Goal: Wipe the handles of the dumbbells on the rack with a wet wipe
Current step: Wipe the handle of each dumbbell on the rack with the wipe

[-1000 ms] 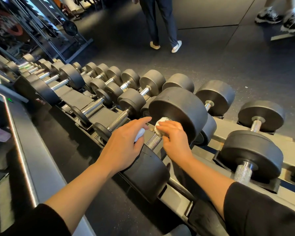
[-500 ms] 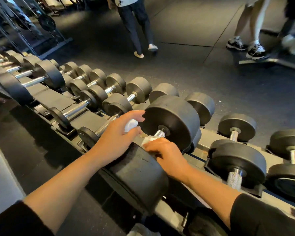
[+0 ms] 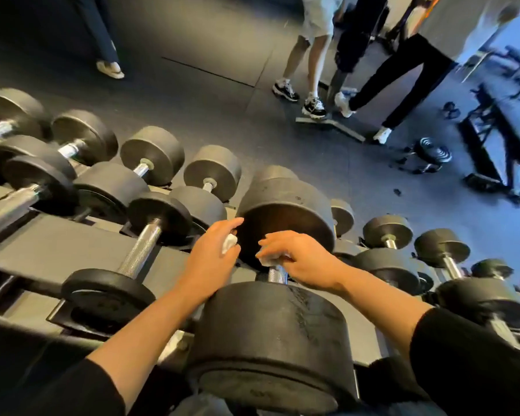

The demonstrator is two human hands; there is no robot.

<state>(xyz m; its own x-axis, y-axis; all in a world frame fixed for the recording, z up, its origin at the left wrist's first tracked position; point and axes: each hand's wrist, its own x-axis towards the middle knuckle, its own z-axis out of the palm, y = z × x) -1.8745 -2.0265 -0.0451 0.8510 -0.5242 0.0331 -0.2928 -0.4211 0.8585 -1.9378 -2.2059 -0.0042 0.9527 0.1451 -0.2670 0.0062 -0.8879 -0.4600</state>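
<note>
While other people's legs (image 3: 314,60) and sneakers (image 3: 313,107) crowd the floor past the rack, I've got the biggest dumbbell (image 3: 278,334) right under me, its near head filling the bottom of my view and hiding most of its own handle (image 3: 277,274). To the left, a smaller dumbbell (image 3: 134,253) lies beside it with its ridged steel bar fully bare, and more pairs run off in rows on both sides. A bench frame (image 3: 499,127) and a small ribbed weight (image 3: 434,151) sit on the floor at the far right.

My right hand (image 3: 302,259) is curled over the wet wipe (image 3: 270,259), pinching it down onto the far end of the handle, just against the far head. My left hand (image 3: 212,259) hovers beside that head with the forefinger stretched out, the other fingers folded around a small white object (image 3: 229,243) — I can't tell what it is.

The handle shows only a short shiny strip between the two black heads. The near head is dull rubber, scuffed along its top. The rack (image 3: 57,250) is grey metal with dark cradles, and the floor (image 3: 210,49) is dark matting with seams.
</note>
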